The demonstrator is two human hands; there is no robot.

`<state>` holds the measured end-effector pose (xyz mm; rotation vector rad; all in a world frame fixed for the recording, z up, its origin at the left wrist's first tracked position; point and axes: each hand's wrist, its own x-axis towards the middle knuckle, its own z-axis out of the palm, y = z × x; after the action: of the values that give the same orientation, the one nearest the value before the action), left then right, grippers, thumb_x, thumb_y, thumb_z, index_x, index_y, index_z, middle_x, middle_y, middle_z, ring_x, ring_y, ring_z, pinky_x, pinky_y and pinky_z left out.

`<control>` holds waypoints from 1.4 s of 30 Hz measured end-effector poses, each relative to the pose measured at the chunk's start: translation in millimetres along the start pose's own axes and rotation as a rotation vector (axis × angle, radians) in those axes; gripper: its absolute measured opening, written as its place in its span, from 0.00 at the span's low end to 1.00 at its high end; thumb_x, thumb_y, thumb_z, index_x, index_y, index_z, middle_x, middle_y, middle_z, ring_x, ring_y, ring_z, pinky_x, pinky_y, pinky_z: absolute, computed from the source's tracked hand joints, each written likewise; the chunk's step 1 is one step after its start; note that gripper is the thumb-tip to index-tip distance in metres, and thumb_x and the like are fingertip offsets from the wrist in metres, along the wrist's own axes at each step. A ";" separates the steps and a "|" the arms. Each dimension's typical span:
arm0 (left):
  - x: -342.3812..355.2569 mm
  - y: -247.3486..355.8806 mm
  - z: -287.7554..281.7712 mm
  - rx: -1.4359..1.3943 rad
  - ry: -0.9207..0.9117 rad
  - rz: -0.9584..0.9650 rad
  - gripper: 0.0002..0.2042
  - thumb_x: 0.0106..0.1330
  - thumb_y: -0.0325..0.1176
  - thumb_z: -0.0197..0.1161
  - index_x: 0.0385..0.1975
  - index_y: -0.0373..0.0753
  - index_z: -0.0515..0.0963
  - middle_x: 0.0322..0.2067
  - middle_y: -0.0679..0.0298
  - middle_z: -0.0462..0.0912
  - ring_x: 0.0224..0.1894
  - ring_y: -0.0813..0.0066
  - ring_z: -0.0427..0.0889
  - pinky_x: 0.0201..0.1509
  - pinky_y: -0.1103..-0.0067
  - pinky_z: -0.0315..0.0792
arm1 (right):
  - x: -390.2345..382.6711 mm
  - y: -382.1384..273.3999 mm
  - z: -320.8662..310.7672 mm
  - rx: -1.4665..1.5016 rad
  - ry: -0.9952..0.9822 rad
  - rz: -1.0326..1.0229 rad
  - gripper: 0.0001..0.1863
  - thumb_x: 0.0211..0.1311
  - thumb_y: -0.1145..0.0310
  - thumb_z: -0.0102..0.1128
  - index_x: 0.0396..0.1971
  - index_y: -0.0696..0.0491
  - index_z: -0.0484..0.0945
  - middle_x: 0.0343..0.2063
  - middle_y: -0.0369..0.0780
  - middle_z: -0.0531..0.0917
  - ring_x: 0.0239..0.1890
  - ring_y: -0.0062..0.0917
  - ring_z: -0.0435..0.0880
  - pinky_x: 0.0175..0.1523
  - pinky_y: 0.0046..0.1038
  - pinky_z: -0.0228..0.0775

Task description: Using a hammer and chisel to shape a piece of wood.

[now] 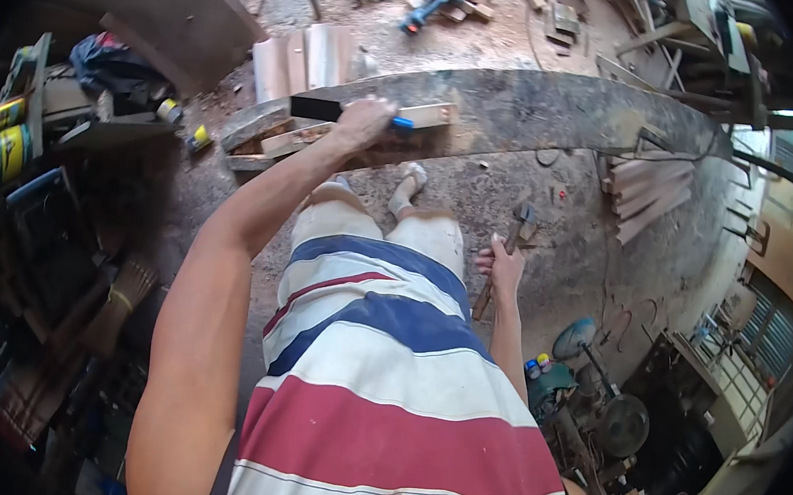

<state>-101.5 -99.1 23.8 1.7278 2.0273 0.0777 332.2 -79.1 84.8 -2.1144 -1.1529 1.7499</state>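
Note:
My left hand (367,120) is closed, palm down, over the bench's left part. A slim tool's blue end (404,123) pokes out on its right; the rest is hidden by the fingers. A black flat shape (315,108) shows left of the hand, and I cannot tell whether it belongs to that tool. Beneath lies a pale wooden piece (438,115), its end jutting out to the right. My right hand (506,265), lower beside my right thigh, grips a hammer (523,223) by its wooden handle, head pointing up and away.
A long, dark worn bench (541,109) curves across in front of me. Several boards (647,189) lean against its right side, and more planks (305,58) stand beyond it. A power tool (432,4) lies among offcuts on the far floor. A fan (622,423) stands at right.

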 end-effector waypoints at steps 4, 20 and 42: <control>4.7 21.3 6.4 -0.025 -0.050 0.105 0.17 0.58 0.37 0.75 0.44 0.36 0.82 0.41 0.51 0.88 0.46 0.51 0.89 0.50 0.59 0.84 | -32.7 31.5 12.1 0.041 0.066 0.035 0.18 0.74 0.55 0.65 0.47 0.57 0.80 0.25 0.41 0.85 0.20 0.25 0.87 0.19 0.22 0.72; -24.1 -20.2 7.4 -0.011 0.055 0.097 0.18 0.57 0.38 0.77 0.45 0.39 0.83 0.42 0.53 0.88 0.47 0.50 0.89 0.51 0.60 0.83 | -69.2 92.5 6.2 -0.002 0.136 0.085 0.19 0.72 0.55 0.68 0.46 0.56 0.82 0.20 0.37 0.81 0.15 0.20 0.81 0.17 0.22 0.67; 120.9 294.8 43.4 -0.175 0.284 0.255 0.10 0.66 0.40 0.68 0.24 0.44 0.83 0.21 0.54 0.85 0.25 0.55 0.89 0.32 0.62 0.81 | 43.2 42.8 -68.6 -0.134 0.076 -0.102 0.18 0.61 0.58 0.68 0.42 0.57 0.86 0.33 0.51 0.88 0.40 0.45 0.90 0.47 0.41 0.78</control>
<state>174.5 64.3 47.5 1.9392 1.9071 0.5961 413.4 -57.7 48.0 -2.1330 -1.3658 1.5754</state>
